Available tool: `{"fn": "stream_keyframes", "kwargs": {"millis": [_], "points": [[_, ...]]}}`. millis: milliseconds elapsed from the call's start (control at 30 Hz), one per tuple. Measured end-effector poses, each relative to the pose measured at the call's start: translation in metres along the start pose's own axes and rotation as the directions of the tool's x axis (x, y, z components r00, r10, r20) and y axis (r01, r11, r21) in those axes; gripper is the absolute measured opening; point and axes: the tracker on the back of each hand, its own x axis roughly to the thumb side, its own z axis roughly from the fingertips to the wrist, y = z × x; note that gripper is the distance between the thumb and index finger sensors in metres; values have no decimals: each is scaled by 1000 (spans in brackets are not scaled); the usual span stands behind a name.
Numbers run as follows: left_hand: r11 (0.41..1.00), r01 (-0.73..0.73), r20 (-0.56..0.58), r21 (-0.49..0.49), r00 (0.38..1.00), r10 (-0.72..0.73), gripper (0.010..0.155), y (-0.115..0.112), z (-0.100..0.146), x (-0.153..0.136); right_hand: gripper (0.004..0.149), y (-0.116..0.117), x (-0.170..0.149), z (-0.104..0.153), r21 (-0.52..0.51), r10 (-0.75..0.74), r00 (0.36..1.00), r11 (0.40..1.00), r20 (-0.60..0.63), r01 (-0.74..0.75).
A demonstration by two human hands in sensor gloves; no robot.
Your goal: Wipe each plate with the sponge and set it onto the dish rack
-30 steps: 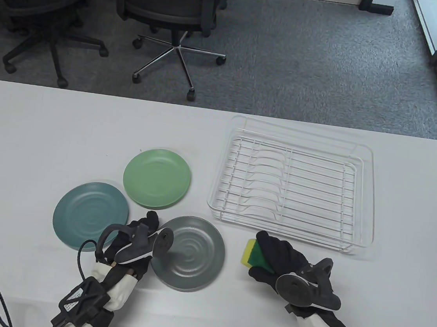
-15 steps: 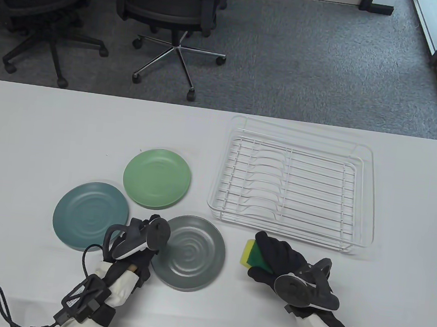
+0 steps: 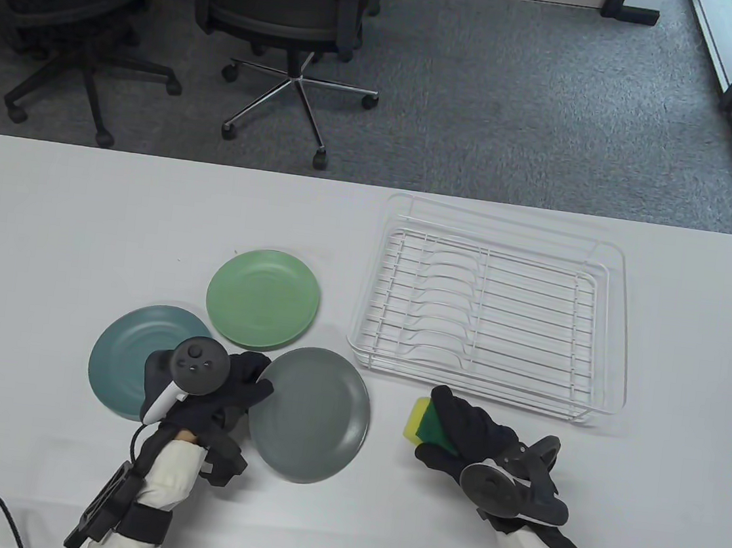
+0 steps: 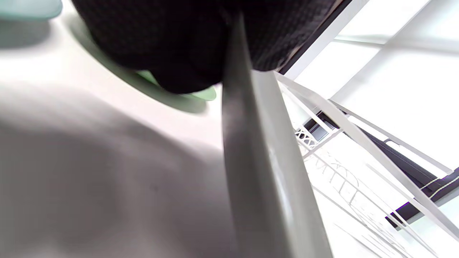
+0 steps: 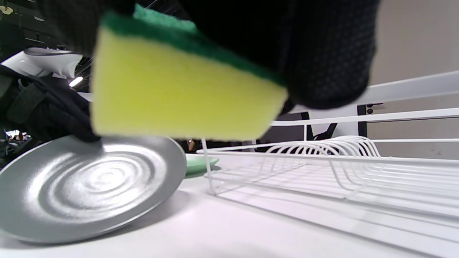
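1. Nearest the person, the left grip (image 3: 221, 389) pinches the grey plate (image 3: 310, 413) by its left rim, tilting it up off the counter (image 3: 81, 222); a firm hold should keep it from slipping.
2. The right grip (image 3: 460, 433) clasps the sponge (image 3: 420, 422), well placed to sweep across the raised face.
3. Further off lie the teal plate (image 3: 125, 359) and green plate (image 3: 263, 298), unwiped by the look of it.
4. Farthest, the dish rack (image 3: 494, 308) stands empty.

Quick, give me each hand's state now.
Left hand: grips the grey plate by its rim, tilted up.
Right hand: holds the sponge.
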Motion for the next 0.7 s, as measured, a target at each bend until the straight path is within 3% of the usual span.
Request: {"fn": "stream_keyframes", "kwargs": {"millis": [300,567,700], "points": [[999,14,66,31,998,-16,46,29,18,13,80,-6,0,0,-48,2,999,999,-34,-3],[978,-85,116,191,991,64,46,57,35,25,79,-33,1,-15,-168,-94,994,982,-54,84],[933,-156,156,325,982,109,44,66,33,37,81,-45,9,-29,-234,-114,993,967,-43,101]]}}
